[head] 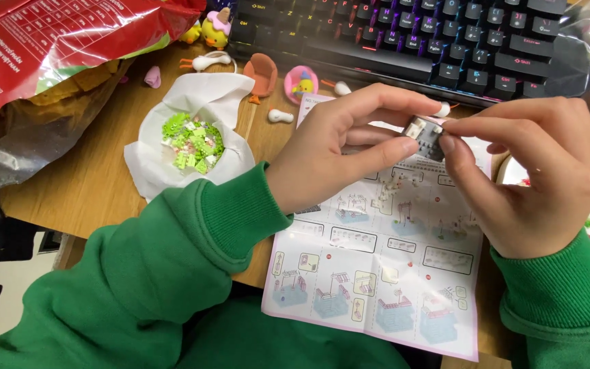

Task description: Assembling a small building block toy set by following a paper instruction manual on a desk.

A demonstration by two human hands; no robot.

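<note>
Both hands on one small grey block piece above the instruction sheet.

Our left hand [322,154] and right hand [534,178] pinch the little grey block piece [425,135] between fingertips, just over the instruction sheet [377,273]. We judge a slipping fingertip could flick it toward the keyboard [404,34] or off the wooden table [90,184], far from the cloth of green bricks [192,140].

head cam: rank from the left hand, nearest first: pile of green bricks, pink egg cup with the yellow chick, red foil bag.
From the left hand:
1. Pink egg cup with the yellow chick, just beyond the hand, by the keyboard.
2. Pile of green bricks, on white cloth to its left.
3. Red foil bag, far top-left corner.
</note>
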